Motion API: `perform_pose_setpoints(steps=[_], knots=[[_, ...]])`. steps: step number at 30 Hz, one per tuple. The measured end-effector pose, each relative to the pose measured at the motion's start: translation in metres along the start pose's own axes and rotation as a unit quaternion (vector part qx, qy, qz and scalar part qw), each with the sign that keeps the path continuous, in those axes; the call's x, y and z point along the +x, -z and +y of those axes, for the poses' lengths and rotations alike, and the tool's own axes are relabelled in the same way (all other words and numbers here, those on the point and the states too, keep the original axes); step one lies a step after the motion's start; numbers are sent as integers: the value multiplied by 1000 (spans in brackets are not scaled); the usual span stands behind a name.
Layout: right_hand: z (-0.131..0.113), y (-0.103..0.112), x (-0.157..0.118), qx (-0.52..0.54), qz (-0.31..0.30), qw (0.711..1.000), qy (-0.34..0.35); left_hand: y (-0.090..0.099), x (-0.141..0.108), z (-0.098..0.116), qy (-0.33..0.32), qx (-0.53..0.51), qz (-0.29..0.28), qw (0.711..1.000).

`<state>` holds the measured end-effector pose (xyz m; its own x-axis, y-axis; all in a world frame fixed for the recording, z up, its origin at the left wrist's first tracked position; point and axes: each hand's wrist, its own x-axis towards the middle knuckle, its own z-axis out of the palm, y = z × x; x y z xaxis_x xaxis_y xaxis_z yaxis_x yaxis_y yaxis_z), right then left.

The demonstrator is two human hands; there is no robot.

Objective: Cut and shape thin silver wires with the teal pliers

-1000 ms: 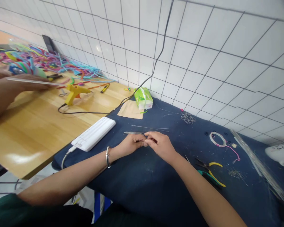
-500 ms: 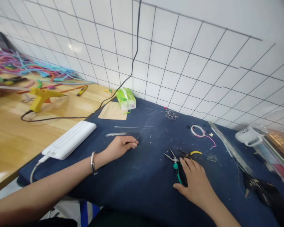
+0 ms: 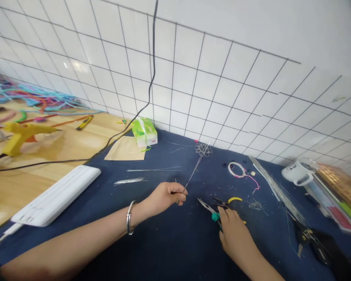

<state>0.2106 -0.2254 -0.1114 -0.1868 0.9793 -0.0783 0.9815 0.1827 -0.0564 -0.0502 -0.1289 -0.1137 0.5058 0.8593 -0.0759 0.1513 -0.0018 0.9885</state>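
Between the thumb and fingers of my left hand (image 3: 168, 198) is a thin bundle of metal wires (image 3: 195, 168), slanting up and away to the right. My right hand (image 3: 234, 234) is wrapped around the handles of the green-handled needle-nose pliers (image 3: 212, 212); their jaws now look closed and point up-left. Just beyond lies a second pair of pliers with yellow handles (image 3: 234, 199), partly hidden by my right hand. Loose straight wires (image 3: 130, 181) lie on the dark blue cloth (image 3: 169, 242) left of my left hand. A tangle of bent wire (image 3: 202, 149) rests near the wall.
A white power strip (image 3: 57, 195), a yellow glue gun (image 3: 20, 136) and a green tissue pack (image 3: 144, 132) are on the left. Toward the right are a ring with pink thread (image 3: 236, 170), long wires (image 3: 275, 187), a white mug (image 3: 297, 171) and black-handled cutters (image 3: 312, 238).
My right hand has closed around the green-handled pliers, and their jaws have come together. My left hand has moved right with the wires, which now stand out clearly. The view has shifted.
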Motion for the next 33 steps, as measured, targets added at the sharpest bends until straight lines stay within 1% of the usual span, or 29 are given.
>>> perform_pose_setpoints(steps=[2, 4, 7, 11, 15, 20, 22, 26, 29, 31, 33], knots=[[1, 16, 8, 126, -37, 991, -20, 1, 1, -4, 12, -15, -5, 1000], [-3, 31, 15, 239, -69, 968, -29, 3, -1, -7, 22, -32, -8, 999], [-14, 43, 28, 337, -101, 936, -12, 7, -3, -8, 24, -69, -10, 997], [-25, 43, 52, 383, -128, 915, 17, 10, -3, -7, 27, -134, -18, 990], [-28, 44, 74, 412, -160, 895, 57, 14, -1, -8, 41, -180, -28, 982], [-30, 51, 89, 413, -197, 886, 75, 18, 0, -8, 52, -216, -46, 974], [-32, 53, 92, 425, -209, 876, 85, 19, -1, -6, 57, -229, -62, 970], [-37, 53, 94, 485, -245, 834, 95, 20, -5, 0, 72, -208, -85, 972], [-37, 51, 92, 535, -258, 800, 81, 21, -8, 4, 79, -194, -93, 973], [-37, 51, 91, 566, -266, 778, 67, 21, -9, 6, 84, -206, -101, 970], [-36, 50, 90, 586, -274, 761, 54, 22, -10, 8, 85, -217, -107, 966]])
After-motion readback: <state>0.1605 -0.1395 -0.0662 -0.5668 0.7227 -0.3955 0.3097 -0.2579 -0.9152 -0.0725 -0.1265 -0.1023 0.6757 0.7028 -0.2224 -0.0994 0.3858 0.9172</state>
